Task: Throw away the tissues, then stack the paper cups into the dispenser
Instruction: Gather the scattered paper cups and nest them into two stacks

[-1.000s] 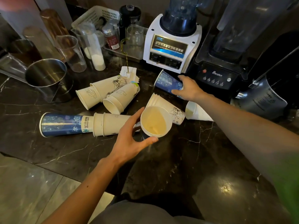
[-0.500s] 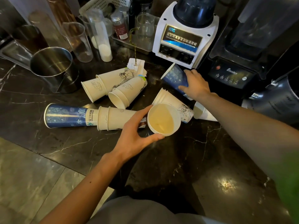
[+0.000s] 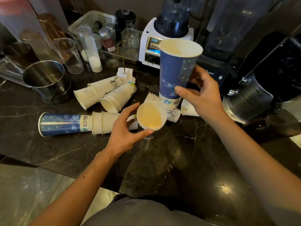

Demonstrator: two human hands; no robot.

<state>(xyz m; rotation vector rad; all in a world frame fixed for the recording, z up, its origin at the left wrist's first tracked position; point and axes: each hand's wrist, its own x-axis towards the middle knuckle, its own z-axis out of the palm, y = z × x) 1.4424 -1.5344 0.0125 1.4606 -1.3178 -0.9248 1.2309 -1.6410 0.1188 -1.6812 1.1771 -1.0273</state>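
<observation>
My right hand [image 3: 201,93] grips a tall blue paper cup [image 3: 175,69], upright and lifted above the counter, mouth up. My left hand [image 3: 125,132] holds a stack of white cups [image 3: 150,116] by the rim, mouth facing me, just below the blue cup. Lying on the dark marble counter [image 3: 162,160] are another blue cup [image 3: 60,123] with white cups [image 3: 104,122] nested at its base, two more white cups [image 3: 96,93] [image 3: 118,98], and a white cup [image 3: 187,109] behind my right wrist. Crumpled paper slips [image 3: 124,74] lie behind the cups.
A steel pot [image 3: 45,79] and tall glasses [image 3: 68,54] stand at the left. A white blender base [image 3: 151,49], a black blender [image 3: 218,46] and a dark jug [image 3: 250,97] line the back and right. A white basket [image 3: 91,20] sits behind.
My right hand has picked the blue cup up off the counter by the blender and raised it upright above the white stack. My left hand has kept its hold.
</observation>
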